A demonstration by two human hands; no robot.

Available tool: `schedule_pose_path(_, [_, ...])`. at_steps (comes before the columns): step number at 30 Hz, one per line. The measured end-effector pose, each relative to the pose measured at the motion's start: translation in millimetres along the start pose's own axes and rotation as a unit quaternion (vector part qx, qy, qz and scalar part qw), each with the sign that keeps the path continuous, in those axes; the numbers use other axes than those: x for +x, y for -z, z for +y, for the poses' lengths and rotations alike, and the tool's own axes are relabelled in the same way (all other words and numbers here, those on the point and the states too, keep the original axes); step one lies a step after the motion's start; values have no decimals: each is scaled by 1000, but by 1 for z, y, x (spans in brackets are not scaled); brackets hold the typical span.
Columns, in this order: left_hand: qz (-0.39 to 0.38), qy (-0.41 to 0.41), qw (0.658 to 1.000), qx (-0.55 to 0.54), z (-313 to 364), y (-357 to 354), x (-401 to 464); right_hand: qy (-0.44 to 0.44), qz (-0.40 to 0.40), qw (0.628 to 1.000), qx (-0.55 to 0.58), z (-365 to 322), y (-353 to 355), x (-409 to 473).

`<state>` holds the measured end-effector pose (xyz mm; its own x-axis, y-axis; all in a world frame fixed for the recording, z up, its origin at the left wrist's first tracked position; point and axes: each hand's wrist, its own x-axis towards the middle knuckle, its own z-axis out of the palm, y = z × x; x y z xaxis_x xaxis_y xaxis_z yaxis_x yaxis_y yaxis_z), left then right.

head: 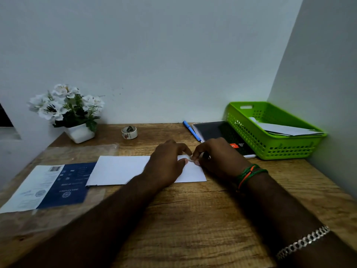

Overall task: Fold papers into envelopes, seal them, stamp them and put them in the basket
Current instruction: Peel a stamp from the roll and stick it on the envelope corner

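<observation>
A white envelope (119, 169) lies flat in the middle of the wooden desk (193, 219). My left hand (166, 165) rests on its right half, thumb pressing the paper. My right hand (214, 157) pinches a small white piece (191, 159), perhaps a stamp or a bit of tape, at the envelope's upper right corner, fingertips meeting the left thumb. A green plastic basket (274, 146) stands at the back right with several white envelopes (286, 129) inside.
A tape roll (129, 132) sits at the back centre, a potted white flower (67, 113) at the back left. A blue pen (191, 130) and a black notebook (218, 132) lie beside the basket. A blue-and-white printed sheet (50, 186) under clear plastic lies left.
</observation>
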<state>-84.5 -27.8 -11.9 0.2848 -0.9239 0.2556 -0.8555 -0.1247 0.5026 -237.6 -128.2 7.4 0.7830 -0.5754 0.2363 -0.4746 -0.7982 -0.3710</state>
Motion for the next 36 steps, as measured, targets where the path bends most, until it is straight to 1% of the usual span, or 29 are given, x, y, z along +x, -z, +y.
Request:
schedule_pose_path(4, [4,2,1000,10,1,-1,1,-1,-6,1000,6,-1,8,-5])
schedule_pose_path(6, [8,5,1000,7,1,-2,3,-27,37,999,12,3,11,-4])
schedule_pose_path(8, [14,5,1000,0,1,-3,4,-53,107,993,20,8,11,-1])
schedule_pose_path(10, [25,9,1000,-9,1,-5,7,-71,140,987,40,7,9,0])
schedule_pose_path(11, [31,15,999,-14,2,-6,9,-80,134,986,52,5,8,0])
schedule_pose_path(14, [46,33,998,-24,2,-9,13,-94,82,990,60,-3,2,-2])
schedule_pose_path(19, [49,39,998,-21,1,-11,12,-111,63,989,74,0,-1,-1])
schedule_pose_path(25, [36,44,998,-42,2,-7,10,-122,81,985,88,0,-9,0])
schedule_pose_path(31, [41,52,996,-56,3,-6,4,-158,56,976,137,7,-7,2])
schedule_pose_path(36, [39,57,995,-71,6,-4,5,-186,101,962,170,10,-10,3])
